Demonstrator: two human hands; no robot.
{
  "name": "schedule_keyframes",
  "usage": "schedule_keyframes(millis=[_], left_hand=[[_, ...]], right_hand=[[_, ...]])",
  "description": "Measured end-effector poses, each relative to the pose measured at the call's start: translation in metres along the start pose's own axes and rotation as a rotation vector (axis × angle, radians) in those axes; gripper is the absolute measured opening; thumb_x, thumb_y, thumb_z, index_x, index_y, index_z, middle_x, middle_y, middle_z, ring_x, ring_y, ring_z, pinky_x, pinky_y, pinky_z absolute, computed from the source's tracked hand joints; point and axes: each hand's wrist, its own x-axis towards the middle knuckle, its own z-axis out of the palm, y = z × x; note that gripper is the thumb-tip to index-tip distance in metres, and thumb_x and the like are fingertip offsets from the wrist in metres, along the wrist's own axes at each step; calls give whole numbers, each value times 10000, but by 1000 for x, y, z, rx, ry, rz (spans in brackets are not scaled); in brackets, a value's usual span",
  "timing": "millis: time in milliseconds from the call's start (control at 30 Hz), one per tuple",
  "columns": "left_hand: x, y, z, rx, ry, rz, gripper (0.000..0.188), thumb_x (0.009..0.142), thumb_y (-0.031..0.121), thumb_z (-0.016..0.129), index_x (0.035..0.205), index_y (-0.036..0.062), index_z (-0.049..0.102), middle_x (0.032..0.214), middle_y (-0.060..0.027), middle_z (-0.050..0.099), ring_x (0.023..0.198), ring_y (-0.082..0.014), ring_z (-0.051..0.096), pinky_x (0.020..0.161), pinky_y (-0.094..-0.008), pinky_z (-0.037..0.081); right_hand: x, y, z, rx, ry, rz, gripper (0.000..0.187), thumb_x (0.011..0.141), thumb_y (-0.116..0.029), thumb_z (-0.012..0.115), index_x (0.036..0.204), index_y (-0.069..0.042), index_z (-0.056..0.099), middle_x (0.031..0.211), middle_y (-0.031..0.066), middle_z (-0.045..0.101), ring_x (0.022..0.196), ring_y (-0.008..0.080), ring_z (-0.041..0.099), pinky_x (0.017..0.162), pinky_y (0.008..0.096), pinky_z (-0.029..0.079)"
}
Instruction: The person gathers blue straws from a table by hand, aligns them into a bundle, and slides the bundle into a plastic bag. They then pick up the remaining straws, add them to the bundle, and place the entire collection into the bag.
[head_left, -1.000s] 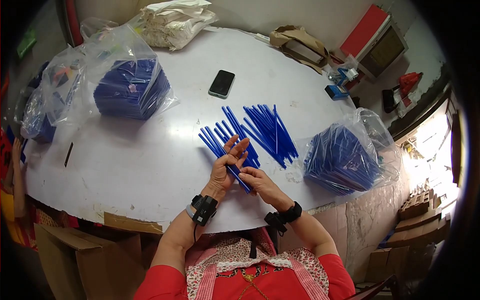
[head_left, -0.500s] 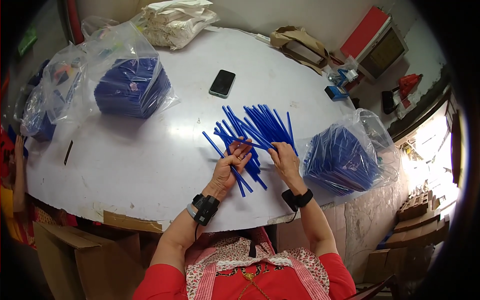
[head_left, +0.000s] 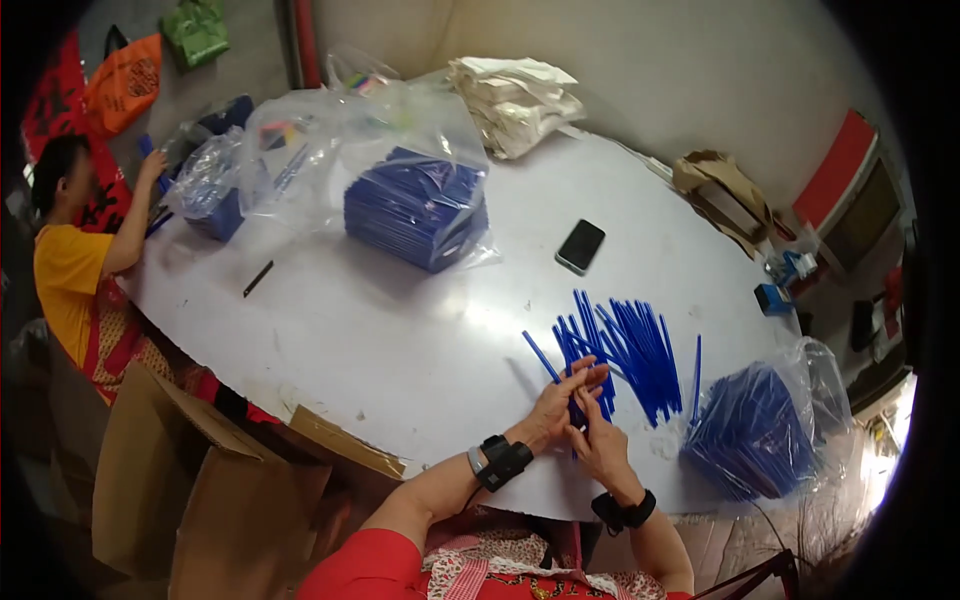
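Close together over the near right part of the table are my two hands. My left hand [head_left: 552,412] is closed around thin blue plastic sticks [head_left: 541,355], one of which juts out past it to the upper left. Pressed against its palm side, my right hand [head_left: 605,455] has its fingers closed at the sticks' lower part; the hands mostly hide what lies between them. Just beyond spreads a loose pile of blue sticks [head_left: 645,355], fanned out on the table. A single stick [head_left: 697,380] lies apart to the right of the pile.
Bagged stacks of blue sticks stand at the right [head_left: 755,425] and far middle [head_left: 415,205]. A phone [head_left: 581,246] lies beyond the pile on the white table [head_left: 400,340]. A person in yellow [head_left: 75,270] works at the far left. Cardboard boxes [head_left: 240,510] stand near left.
My view has swung left, bringing the other person into sight. My right hand has moved from the crossing stick's right end to against my left hand.
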Motion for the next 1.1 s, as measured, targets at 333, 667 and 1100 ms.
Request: schedule_keyframes(millis=[333,667,1100], left_hand=[[-19,1,28,475,200,135,399,943,238,567,1289,67,464,1163,-86,587,1098,-154,543,958,-304,436],[-45,63,91,805,-15,612,177,916,77,545,1073,28,612,958,-68,661,863,-119,621,781,-247,508],[33,100,24,2094,197,549,361,765,166,660,1073,-6,586,890,-154,650,784,-274,640,714,-373,518]], right_hand=[[17,68,-25,-418,515,-149,454,834,-91,592,1276,-43,497,1149,165,568,1040,311,555,892,409,422],[10,26,17,-510,241,-716,320,834,-185,584,1155,-186,590,1280,49,508,1226,261,440,1037,510,290],[51,95,-11,-320,300,-519,228,893,-157,517,1096,-72,577,1198,57,541,1199,248,462,978,408,375]])
